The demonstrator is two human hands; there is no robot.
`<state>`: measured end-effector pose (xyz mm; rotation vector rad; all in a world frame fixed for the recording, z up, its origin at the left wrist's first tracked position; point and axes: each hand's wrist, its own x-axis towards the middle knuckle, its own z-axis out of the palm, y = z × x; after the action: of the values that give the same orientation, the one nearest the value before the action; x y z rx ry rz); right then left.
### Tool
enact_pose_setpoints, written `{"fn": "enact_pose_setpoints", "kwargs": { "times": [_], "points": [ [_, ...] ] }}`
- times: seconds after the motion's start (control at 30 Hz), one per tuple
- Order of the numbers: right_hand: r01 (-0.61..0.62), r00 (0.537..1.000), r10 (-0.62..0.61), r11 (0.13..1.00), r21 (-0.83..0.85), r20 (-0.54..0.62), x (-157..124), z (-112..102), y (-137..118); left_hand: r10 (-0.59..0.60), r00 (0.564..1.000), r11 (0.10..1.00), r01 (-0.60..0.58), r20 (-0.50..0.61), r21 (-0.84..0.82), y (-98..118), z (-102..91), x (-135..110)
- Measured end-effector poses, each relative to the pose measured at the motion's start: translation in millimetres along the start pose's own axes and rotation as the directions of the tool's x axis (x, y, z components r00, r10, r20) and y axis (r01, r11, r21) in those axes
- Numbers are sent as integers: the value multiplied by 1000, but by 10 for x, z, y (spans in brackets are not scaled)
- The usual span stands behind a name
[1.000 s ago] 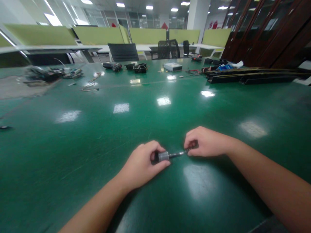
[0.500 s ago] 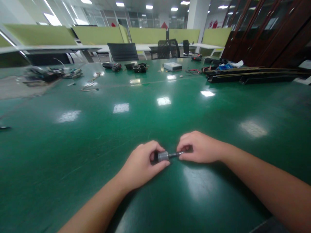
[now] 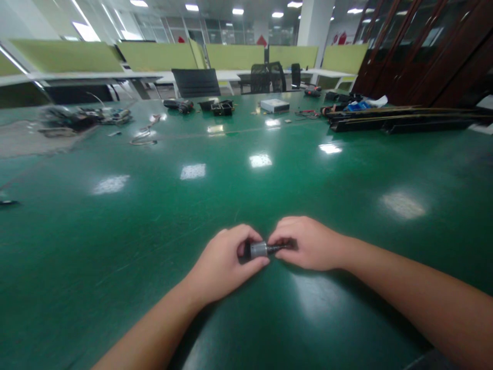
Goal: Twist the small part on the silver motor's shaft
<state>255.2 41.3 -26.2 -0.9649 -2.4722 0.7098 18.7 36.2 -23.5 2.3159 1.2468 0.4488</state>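
Observation:
My left hand (image 3: 223, 262) is closed around a small grey metal cylinder (image 3: 259, 250), a motor-like body, just above the green table (image 3: 154, 216). A thin dark shaft sticks out of the cylinder to the right. My right hand (image 3: 306, 242) pinches a small dark part on that shaft (image 3: 276, 248), its fingertips almost against the cylinder. Most of the shaft is hidden under the right fingers. Both hands rest low over the near middle of the table.
Far across the table lie cables and electronic parts (image 3: 84, 117) at the left, black parts (image 3: 221, 107) and a white box (image 3: 275, 105) in the middle, and long black rails (image 3: 400, 123) at the right. Black chairs (image 3: 196, 82) and green partitions stand behind.
My right hand has slid left along the shaft, from its far end to right beside the cylinder. My left hand has stayed in place, still holding the cylinder.

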Motion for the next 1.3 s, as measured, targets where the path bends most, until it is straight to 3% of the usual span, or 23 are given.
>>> {"fn": "enact_pose_setpoints", "kwargs": {
  "times": [1.3],
  "points": [
    [29, 999, -30, 999, -18, -30, 39, 14, -68, -19, 1000, 1000, 19, 12, 14, 45, -54, -16]
  ]
}}
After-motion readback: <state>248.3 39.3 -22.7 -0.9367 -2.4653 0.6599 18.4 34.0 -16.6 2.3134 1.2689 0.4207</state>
